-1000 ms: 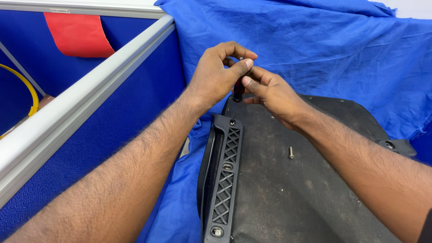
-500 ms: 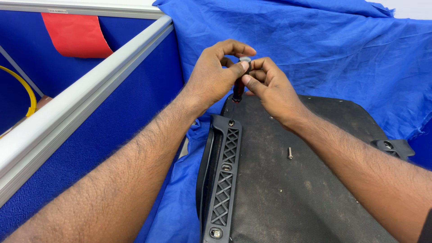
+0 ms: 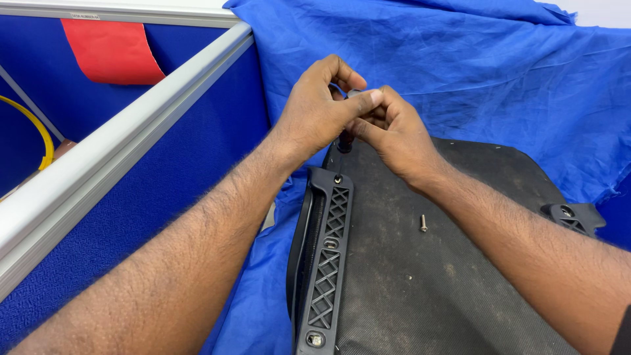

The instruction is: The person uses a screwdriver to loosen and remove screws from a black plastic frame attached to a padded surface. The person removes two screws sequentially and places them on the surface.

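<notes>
Both hands meet over the far end of a black lattice bracket point(image 3: 328, 250) fixed along the left edge of a dark fabric-covered panel point(image 3: 447, 276). My left hand point(image 3: 315, 108) and my right hand point(image 3: 391, 131) pinch the same small black-handled screwdriver point(image 3: 344, 141), held upright. Its thin shaft comes down to a screw hole point(image 3: 337, 177) at the bracket's top end. My left thumb rests on the cap of the tool. A loose silver screw point(image 3: 423, 223) lies on the panel just right of the bracket.
A blue cloth point(image 3: 473, 72) covers the surface under and behind the panel. A blue partition with a grey aluminium rail point(image 3: 131, 138) runs along the left. Beyond it are a red sheet point(image 3: 112, 52) and a yellow cable point(image 3: 36, 128). A second black bracket point(image 3: 575, 217) sits at the panel's right edge.
The hands stay on the screwdriver above the bracket's top hole. The fingers have shifted slightly around the handle; the bracket and loose screw have not moved.
</notes>
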